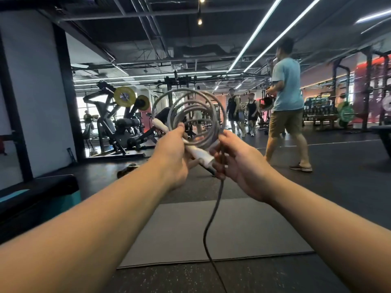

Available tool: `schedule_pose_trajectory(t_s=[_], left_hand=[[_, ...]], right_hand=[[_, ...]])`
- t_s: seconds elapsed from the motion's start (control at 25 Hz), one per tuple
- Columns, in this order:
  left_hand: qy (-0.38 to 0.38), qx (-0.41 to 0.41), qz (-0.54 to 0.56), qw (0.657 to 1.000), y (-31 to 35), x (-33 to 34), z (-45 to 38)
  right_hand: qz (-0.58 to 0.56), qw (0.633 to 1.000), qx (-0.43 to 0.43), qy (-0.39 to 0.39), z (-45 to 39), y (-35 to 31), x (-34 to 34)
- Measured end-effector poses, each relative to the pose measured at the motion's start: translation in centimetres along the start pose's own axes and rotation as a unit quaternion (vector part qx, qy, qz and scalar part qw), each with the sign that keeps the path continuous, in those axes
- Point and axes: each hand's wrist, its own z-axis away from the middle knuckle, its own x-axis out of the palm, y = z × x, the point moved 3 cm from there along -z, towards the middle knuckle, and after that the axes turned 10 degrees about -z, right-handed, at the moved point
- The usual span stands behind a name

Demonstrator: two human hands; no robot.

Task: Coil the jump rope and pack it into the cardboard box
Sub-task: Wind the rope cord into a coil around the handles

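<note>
Left grip (172, 154) is clamped on the stacked loops of the jump rope (188, 111) and one white handle (197, 153), pinning the coil in the air. Right grip (234, 163) pinches the trailing cord, feeding it upward from the floor mat (243, 229). No cardboard box is visible.

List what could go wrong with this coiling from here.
1. The coils stand loose and uneven above the left hand; they may spring apart.
2. The uncoiled tail hangs from the right hand to the floor mat and could snag or get stepped on.
</note>
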Motion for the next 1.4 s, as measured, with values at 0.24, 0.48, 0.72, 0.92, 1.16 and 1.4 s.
schedule_pose_trajectory(t_s=[0.24,0.48,0.72,0.92,1.16,1.4], left_hand=[[0.007,-0.024,0.127,0.992,1.3,2.8,0.6],[-0.006,-0.024,0.166,0.986,-1.0,2.7,2.0],[-0.070,-0.059,-0.022,0.996,-5.2,1.6,5.4],[-0.169,-0.137,-0.325,0.920,-5.0,-1.7,8.5],[-0.010,0.444,-0.822,0.357,0.2,0.2,8.7],[-0.056,0.391,-0.844,0.363,-1.7,1.8,5.0]], right_hand=[[0.017,0.997,-0.081,-0.006,-1.1,-0.7,2.9],[-0.045,0.987,-0.130,0.082,0.4,1.4,3.2],[0.090,0.976,-0.045,0.195,2.7,2.5,3.0],[0.221,0.975,-0.027,0.026,3.3,0.5,1.4],[0.505,0.855,0.020,-0.117,3.0,-0.3,1.7],[0.645,0.742,0.039,-0.177,3.4,-1.4,2.9]])
